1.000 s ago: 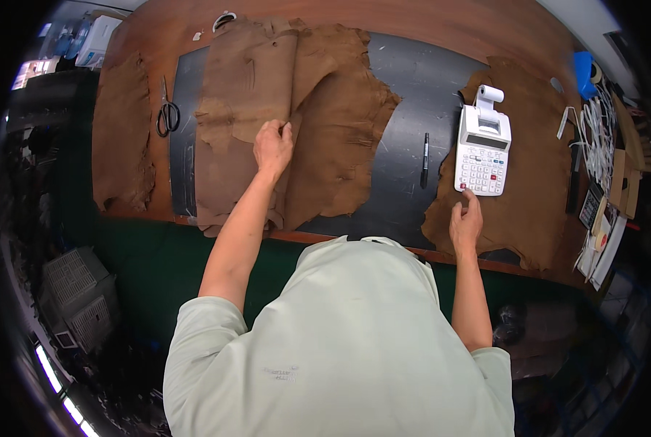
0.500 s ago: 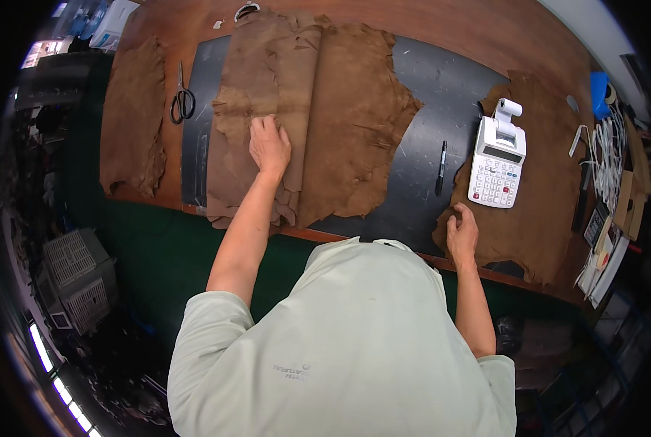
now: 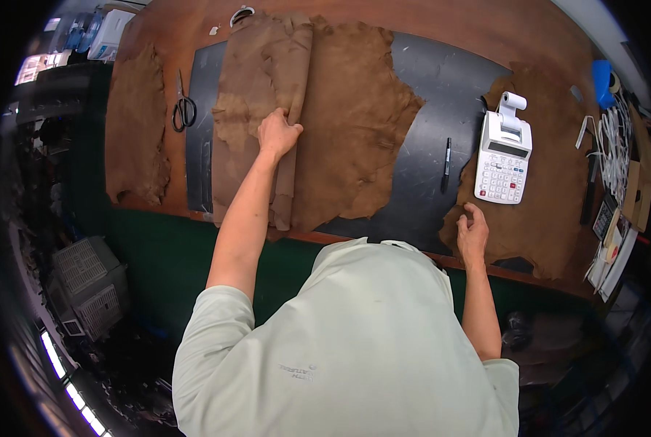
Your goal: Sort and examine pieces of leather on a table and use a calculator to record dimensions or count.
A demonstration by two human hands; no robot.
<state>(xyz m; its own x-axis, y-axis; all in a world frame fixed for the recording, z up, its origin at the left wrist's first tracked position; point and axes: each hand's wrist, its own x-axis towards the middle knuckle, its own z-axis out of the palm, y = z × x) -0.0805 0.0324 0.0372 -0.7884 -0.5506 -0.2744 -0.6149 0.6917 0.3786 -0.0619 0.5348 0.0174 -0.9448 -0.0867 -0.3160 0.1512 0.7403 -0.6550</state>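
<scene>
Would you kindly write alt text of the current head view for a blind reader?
A person's bare left hand touches a folded brown leather hide, while the right hand is near a white printing calculator on another brown hide. Black-handled scissors lie at left, a slim black pen between the hides.

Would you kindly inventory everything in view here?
Table: one, reddish-brown, centre
Mat: one, black, tabletop
Partly folded leather: one pile, brown, mostly on mat
Narrow leather piece: one, brown, far left
Wide leather piece: one, brown, right side
Scissors: one pair, black-handled, left of mat
Marker: one, black, on mat
Printing calculator: one, white, on wide leather piece
Smaller calculator: one, dark, far right
Strips: many, white, far right
Slatted crate: one, grey, lower left
Shirt: one, pale green, lower centre
Left hand: one, bare, on folded leather
Right hand: one, bare, near printing calculator
</scene>
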